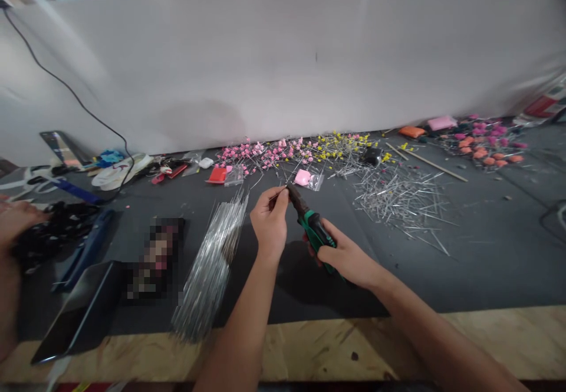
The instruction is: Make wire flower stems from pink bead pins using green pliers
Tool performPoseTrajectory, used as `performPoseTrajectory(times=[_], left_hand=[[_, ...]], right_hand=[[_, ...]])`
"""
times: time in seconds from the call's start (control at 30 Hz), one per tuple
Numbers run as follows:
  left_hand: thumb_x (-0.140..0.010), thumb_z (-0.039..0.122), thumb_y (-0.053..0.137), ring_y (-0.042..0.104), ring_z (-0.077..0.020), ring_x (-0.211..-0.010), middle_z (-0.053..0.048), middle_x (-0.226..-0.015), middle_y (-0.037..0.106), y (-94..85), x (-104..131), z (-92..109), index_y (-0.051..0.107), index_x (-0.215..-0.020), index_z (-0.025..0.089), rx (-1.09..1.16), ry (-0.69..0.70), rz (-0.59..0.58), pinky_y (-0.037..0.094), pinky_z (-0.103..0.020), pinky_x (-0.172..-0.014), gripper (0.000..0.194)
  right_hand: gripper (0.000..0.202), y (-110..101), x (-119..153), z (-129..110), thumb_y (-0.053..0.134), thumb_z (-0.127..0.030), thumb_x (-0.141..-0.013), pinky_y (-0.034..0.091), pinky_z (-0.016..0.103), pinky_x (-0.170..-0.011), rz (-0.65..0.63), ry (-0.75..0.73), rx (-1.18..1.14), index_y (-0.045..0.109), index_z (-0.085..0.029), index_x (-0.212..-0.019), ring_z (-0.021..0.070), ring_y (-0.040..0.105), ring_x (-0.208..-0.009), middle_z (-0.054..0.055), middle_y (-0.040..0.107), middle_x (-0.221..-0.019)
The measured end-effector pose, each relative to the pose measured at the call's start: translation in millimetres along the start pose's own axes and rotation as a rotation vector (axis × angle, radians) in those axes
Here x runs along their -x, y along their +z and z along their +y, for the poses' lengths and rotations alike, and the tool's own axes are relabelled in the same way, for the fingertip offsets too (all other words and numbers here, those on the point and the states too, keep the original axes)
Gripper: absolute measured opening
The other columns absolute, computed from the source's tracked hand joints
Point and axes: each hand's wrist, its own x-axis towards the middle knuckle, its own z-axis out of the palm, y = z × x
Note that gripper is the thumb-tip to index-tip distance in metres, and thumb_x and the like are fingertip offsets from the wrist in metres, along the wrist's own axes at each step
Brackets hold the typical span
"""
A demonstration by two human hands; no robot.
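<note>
My right hand [338,250] is wrapped around the handles of green and black pliers [315,226]. The pliers' dark jaws point up and to the left, meeting the fingertips of my left hand [272,218]. Between thumb and finger, my left hand pinches a thin wire, mostly hidden by the fingers. Just left of that forearm lies a bundle of straight silvery wires [212,268]. A looser heap of cut wires [398,197] is spread to the right of the pliers. Behind my hands is a small pink packet [303,177].
Pink-tipped wires [265,153] and yellow-tipped wires [342,146] line the wall. Orange-tipped pieces [490,155] and a stick [435,164] lie right. On the left are a phone [82,312], a blurred-out object [157,259], a blue tool [86,250] and another person's hand [20,221].
</note>
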Motion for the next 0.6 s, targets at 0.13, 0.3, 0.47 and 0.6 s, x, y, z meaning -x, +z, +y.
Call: performPoseTrajectory(times=[0.13, 0.3, 0.47, 0.6], left_hand=[[-0.071, 0.032, 0.064, 0.058, -0.0115, -0.070, -0.001, -0.075, 0.064, -0.8, -0.4, -0.7, 0.066, -0.082, 0.019, -0.006, 0.000, 0.005, 0.047, -0.024, -0.069, 0.018], [-0.071, 0.033, 0.064, 0.058, -0.0110, -0.068, -0.001, -0.075, 0.063, 2.0, -0.1, -2.8, 0.065, -0.082, 0.018, 0.033, -0.003, -0.007, 0.048, -0.023, -0.067, 0.018], [-0.074, 0.036, 0.060, 0.058, -0.0109, -0.066, -0.002, -0.081, 0.063, 6.7, 3.7, -24.1, 0.060, -0.096, 0.019, 0.079, -0.114, -0.104, 0.047, -0.023, -0.062, 0.028], [-0.075, 0.038, 0.056, 0.055, -0.0117, -0.058, -0.001, -0.066, 0.060, 7.1, 7.5, -39.0, 0.063, -0.081, 0.017, -0.136, -0.216, -0.287, 0.044, -0.022, -0.055, 0.023]], right_hand=[[0.028, 1.2, -1.4, 2.9, 0.043, -0.012, -0.066, 0.032, 0.023, -0.051, 0.030, -0.020, 0.059, 0.051, -0.020, -0.091, 0.0095, 0.043, -0.058, -0.003, 0.050, -0.072], [0.027, 0.8, -2.6, 3.7, 0.044, -0.012, -0.066, 0.033, 0.022, -0.050, 0.031, -0.015, 0.044, 0.051, -0.020, -0.090, 0.0087, 0.041, -0.055, -0.003, 0.049, -0.070], [0.030, -6.9, -13.1, 13.1, 0.048, -0.017, -0.066, 0.038, 0.024, -0.050, 0.037, 0.071, -0.158, 0.052, -0.023, -0.095, 0.0104, 0.047, -0.053, -0.003, 0.051, -0.067], [0.027, -14.9, -21.8, 18.2, 0.050, -0.019, -0.063, 0.041, 0.025, -0.049, 0.051, 0.165, -0.299, 0.051, -0.022, -0.090, 0.0135, 0.052, -0.056, -0.002, 0.051, -0.063]])
